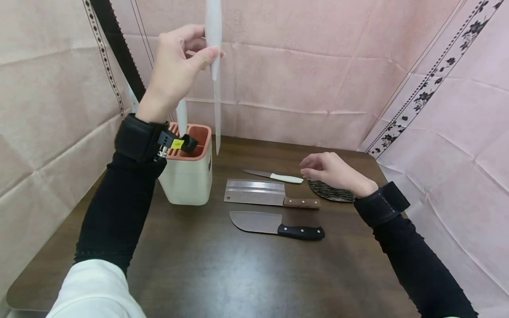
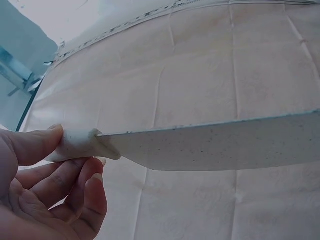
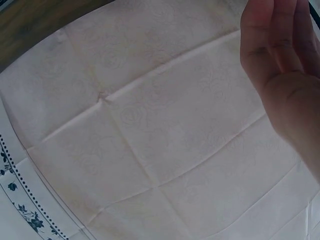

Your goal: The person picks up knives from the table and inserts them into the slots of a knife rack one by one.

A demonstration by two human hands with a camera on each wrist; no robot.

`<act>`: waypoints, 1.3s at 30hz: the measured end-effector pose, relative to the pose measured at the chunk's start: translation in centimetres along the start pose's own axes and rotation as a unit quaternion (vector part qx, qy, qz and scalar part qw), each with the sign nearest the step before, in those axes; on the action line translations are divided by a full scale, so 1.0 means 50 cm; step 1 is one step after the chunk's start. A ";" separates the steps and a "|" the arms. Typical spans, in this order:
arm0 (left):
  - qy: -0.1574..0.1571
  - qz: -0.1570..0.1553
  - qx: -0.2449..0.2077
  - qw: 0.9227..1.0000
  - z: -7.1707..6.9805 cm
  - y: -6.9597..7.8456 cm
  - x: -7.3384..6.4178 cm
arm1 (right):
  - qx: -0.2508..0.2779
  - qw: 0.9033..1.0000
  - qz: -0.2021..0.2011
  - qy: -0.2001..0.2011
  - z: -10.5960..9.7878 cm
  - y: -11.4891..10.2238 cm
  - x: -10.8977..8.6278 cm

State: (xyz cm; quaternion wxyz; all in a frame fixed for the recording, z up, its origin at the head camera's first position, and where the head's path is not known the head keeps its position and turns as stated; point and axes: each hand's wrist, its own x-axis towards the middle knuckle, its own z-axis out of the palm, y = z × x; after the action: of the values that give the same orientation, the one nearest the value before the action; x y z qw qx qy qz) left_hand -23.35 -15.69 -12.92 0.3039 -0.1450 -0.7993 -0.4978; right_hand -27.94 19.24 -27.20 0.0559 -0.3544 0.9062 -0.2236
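The step in hand looks to be holding up a long knife with a smooth white handle, point down near the cream block with a coral slotted top. The left hand pinches its handle between thumb and fingers; the right hand, loosely curled and holding nothing, hovers by a black striped disc. The next move probably calls for a steady upright blade, clear of the block's rim. A black wrist camera hides part of the slots, where another white handle stands. On the brown table lie a small white-handled knife, a wooden-handled cleaver and a black-handled knife.
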 end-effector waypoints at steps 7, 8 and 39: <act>0.017 -0.005 -0.021 1.000 -0.028 0.005 0.005 | -0.002 1.000 0.000 -0.005 0.000 -0.001 -0.004; 0.019 -0.008 -0.022 1.000 -0.033 0.005 0.004 | -0.002 1.000 0.001 -0.006 0.001 -0.001 -0.005; 0.062 -0.057 -0.013 0.996 -0.125 -0.030 -0.011 | 0.001 1.000 -0.004 -0.012 0.016 0.004 -0.007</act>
State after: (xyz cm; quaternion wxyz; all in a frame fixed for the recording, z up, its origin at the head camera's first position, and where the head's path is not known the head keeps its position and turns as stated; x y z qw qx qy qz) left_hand -21.61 -21.87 -12.34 0.3222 -0.0714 -0.7795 -0.5325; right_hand -27.61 19.33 -28.02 0.0658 -0.3609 0.9037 -0.2209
